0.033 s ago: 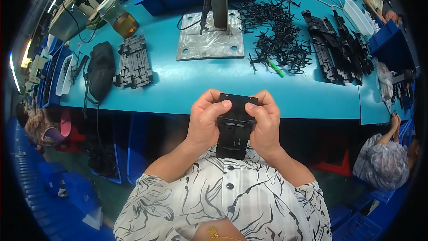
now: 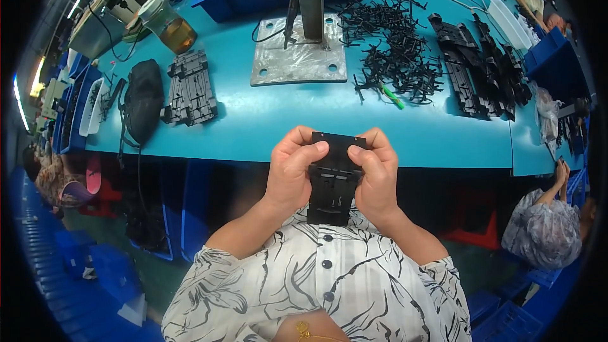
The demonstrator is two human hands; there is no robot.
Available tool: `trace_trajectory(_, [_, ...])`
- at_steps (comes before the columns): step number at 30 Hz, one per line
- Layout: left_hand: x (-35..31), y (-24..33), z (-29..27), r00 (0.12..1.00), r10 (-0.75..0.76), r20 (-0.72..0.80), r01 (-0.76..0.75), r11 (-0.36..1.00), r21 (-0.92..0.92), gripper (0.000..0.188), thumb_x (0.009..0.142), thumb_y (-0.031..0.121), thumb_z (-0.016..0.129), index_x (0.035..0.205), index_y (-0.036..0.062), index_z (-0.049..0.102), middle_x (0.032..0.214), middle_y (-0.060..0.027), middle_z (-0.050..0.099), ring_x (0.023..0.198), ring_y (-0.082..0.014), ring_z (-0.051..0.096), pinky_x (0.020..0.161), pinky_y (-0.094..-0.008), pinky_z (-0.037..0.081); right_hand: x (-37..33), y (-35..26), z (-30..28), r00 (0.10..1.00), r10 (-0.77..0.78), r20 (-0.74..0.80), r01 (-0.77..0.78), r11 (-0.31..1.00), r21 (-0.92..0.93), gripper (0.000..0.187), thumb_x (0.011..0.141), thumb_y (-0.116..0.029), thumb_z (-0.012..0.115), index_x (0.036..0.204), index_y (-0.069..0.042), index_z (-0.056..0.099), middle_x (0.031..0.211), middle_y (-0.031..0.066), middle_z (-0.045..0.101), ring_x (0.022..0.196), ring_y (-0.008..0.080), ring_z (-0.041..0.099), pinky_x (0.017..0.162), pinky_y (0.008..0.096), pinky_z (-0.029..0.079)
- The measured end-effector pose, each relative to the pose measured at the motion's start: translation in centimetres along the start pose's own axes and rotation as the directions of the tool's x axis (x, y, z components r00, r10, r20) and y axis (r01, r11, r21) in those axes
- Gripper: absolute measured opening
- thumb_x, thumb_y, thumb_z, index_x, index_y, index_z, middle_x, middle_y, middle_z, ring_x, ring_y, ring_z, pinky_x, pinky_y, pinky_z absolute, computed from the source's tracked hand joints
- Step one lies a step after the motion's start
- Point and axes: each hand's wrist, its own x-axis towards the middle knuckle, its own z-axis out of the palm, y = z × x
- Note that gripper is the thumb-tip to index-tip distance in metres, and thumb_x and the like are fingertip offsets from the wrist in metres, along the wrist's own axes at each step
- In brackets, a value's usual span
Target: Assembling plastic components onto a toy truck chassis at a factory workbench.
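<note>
Both my hands grip a flat black plastic panel (image 2: 332, 193) with slots across its middle, held upright in front of my shirt at the table's near edge. My left hand (image 2: 292, 168) is closed on its upper left side, thumb lying on the face. On the upper right side my right hand (image 2: 376, 174) is closed the same way, its thumb also on the face. The fingers behind the panel are partly hidden. Beyond my hands, a metal base plate (image 2: 269, 63) with an upright post (image 2: 311, 16) stands on the turquoise table (image 2: 253, 133).
Small black branched parts (image 2: 399, 50) lie heaped right of the post, with a green tool (image 2: 392, 97) at their edge. Black moulded frames (image 2: 472, 69) are stacked farther right. A similar frame (image 2: 191, 88), a black pouch (image 2: 142, 101) and a jug (image 2: 171, 28) stand left. A blue bin (image 2: 215, 0) is behind.
</note>
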Motion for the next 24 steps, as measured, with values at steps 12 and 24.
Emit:
trace_trajectory(12, [-0.8,-0.7,0.4,0.994,0.106,0.0,-0.105,0.991,0.082,0.007,0.087,0.002,0.057,0.093,0.0032,0.052,0.088,-0.0042,0.061,0.078,-0.0072,0.057,0.072,-0.0226,0.048,0.3,-0.4,-1.7,0.987,0.119,0.11,-0.126,0.99,0.056,0.006,0.084,-0.007,0.054,0.083,-0.004,0.049,0.08,0.0037,0.058,0.072,0.008,0.054,0.068,0.0226,0.044])
trace_trajectory(24, [-1.2,-0.2,1.3,0.974,0.22,0.049,-0.225,0.954,0.198,0.007,0.088,0.002,0.055,0.094,0.0031,0.052,0.088,-0.0046,0.061,0.077,-0.0054,0.056,0.07,-0.0208,0.047,-0.8,-0.2,-3.3,0.984,0.019,0.18,-0.007,0.998,-0.064,0.02,0.089,-0.012,0.054,0.104,0.001,0.052,0.098,0.0082,0.061,0.089,0.0119,0.057,0.083,0.0262,0.044])
